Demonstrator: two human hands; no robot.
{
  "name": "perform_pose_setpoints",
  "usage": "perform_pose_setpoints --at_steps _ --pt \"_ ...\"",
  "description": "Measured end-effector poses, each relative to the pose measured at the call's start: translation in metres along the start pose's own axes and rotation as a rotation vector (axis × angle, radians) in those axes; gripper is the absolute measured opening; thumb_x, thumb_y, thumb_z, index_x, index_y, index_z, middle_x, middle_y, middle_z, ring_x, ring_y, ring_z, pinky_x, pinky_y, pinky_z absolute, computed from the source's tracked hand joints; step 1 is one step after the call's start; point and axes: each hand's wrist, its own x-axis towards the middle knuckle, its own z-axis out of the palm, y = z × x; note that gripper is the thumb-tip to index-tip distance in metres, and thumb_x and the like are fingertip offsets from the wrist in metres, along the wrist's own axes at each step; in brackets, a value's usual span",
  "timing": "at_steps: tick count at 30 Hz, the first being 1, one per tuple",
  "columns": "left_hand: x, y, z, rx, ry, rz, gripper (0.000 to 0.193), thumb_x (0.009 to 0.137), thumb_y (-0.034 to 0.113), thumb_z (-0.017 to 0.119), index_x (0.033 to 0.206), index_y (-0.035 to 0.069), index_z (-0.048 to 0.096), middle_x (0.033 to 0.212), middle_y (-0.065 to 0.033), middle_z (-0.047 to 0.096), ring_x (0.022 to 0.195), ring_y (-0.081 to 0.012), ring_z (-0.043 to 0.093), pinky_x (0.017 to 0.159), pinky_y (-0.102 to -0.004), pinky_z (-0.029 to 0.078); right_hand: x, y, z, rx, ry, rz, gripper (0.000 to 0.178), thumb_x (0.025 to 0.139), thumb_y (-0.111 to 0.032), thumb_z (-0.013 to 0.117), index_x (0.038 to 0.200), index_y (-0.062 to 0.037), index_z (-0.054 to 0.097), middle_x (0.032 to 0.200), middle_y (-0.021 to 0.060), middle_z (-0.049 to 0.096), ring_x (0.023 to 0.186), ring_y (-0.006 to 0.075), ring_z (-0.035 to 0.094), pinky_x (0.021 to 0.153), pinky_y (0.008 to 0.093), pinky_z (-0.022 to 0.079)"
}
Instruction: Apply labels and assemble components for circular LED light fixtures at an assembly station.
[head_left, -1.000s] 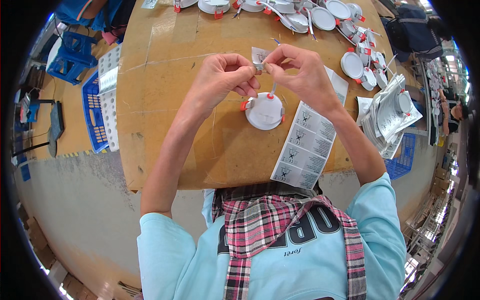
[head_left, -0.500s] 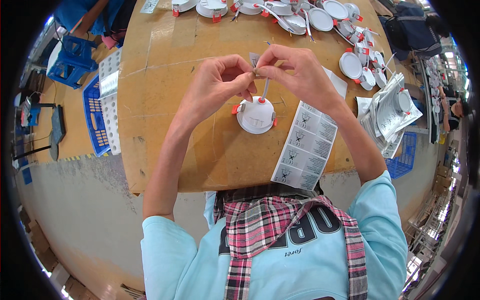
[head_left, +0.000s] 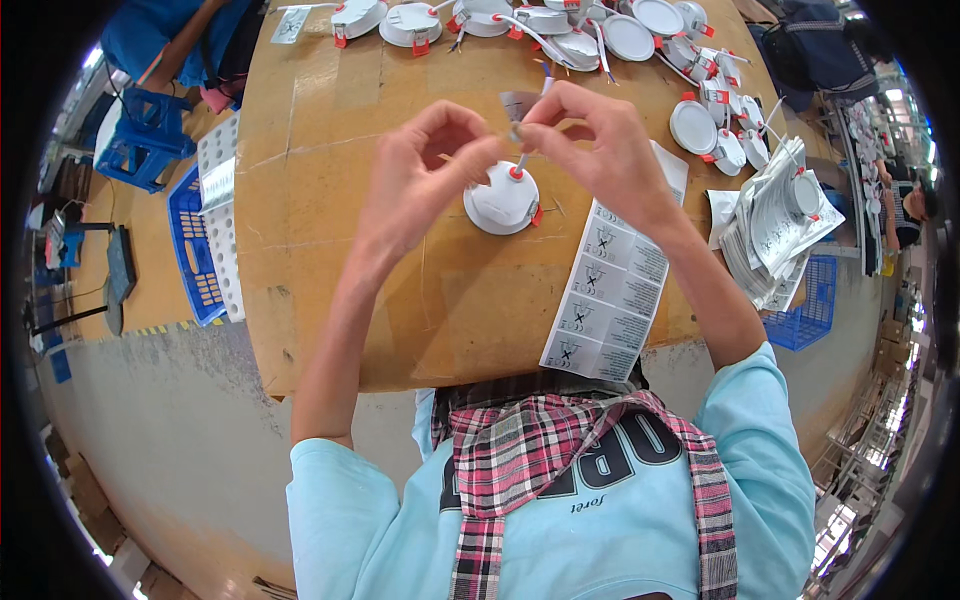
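A round white downlight (head_left: 500,205) with red-tipped spring clips lies on the table in front of me. Its white cable (head_left: 523,162) rises from a red grommet and passes behind my right hand (head_left: 600,150). Between that thumb and forefinger a small pale label (head_left: 518,104) is pinched against the cable, one end sticking up. Just left of the label, my left hand (head_left: 430,170) hovers with curled fingers, apart from it and seemingly holding nothing. Beneath my right forearm lies a sheet of printed white labels (head_left: 605,290).
More downlights (head_left: 630,38) with cables crowd the far and far-right table (head_left: 350,330). A stack of white printed sheets (head_left: 770,235) stands at the right edge. Blue crates (head_left: 200,255) and a blue stool (head_left: 145,135) are at the left. Another person's arm (head_left: 185,45) shows far left.
My left hand has come away from the label, moving left. The right hand still pinches the label at the cable. The downlight has shifted slightly up and left in view.
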Motion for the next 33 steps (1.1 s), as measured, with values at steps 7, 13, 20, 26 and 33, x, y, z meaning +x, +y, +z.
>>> perform_pose_setpoints --at_steps 7,13,20,26,33 --pt "0.004 -0.005 0.009 0.211 0.044 0.098 0.028 0.079 0.018 0.075 0.096 0.001 0.060 0.086 -0.0044 0.066 0.081 -0.0108 0.064 0.072 -0.0253 0.052 0.001 0.009 0.006 0.174 -0.069 0.110 0.017 0.086 -0.011 0.063 0.087 0.0052 0.063 0.075 0.0073 0.065 0.070 0.0108 0.062 0.067 0.0267 0.053" --pt "0.005 -0.013 0.003 0.129 0.063 0.203 0.015 0.083 0.011 0.069 0.090 -0.001 0.063 0.081 -0.0057 0.068 0.077 -0.0130 0.067 0.071 -0.0265 0.055 0.001 0.008 0.006 0.371 -0.124 0.189 0.018 0.090 -0.014 0.061 0.089 0.0046 0.061 0.078 0.0070 0.065 0.074 0.0112 0.063 0.071 0.0249 0.053" --pt "0.004 -0.010 0.000 0.218 0.005 0.190 0.011 0.087 0.009 0.065 0.088 -0.001 0.060 0.081 -0.0055 0.065 0.076 -0.0132 0.065 0.070 -0.0261 0.053 -0.005 0.011 0.013 0.380 -0.070 0.130 0.018 0.092 -0.013 0.057 0.088 0.0045 0.057 0.081 0.0067 0.061 0.080 0.0118 0.061 0.076 0.0262 0.052" --pt "0.004 -0.019 -0.005 0.150 0.037 0.190 0.011 0.089 0.009 0.062 0.090 -0.001 0.059 0.082 -0.0053 0.063 0.076 -0.0131 0.063 0.072 -0.0271 0.050 -0.014 0.016 0.013 0.382 -0.002 0.160 0.016 0.093 -0.013 0.056 0.088 0.0027 0.056 0.082 0.0059 0.060 0.079 0.0109 0.059 0.076 0.0272 0.050" --pt "0.005 -0.021 -0.003 0.132 0.074 0.166 0.010 0.089 0.010 0.062 0.091 0.000 0.060 0.089 -0.0025 0.061 0.088 -0.0100 0.057 0.084 -0.0282 0.047 -0.012 0.015 0.007 0.244 0.004 0.068 0.026 0.090 -0.024 0.061 0.091 0.0008 0.056 0.082 0.0071 0.061 0.079 0.0133 0.060 0.075 0.0297 0.049"
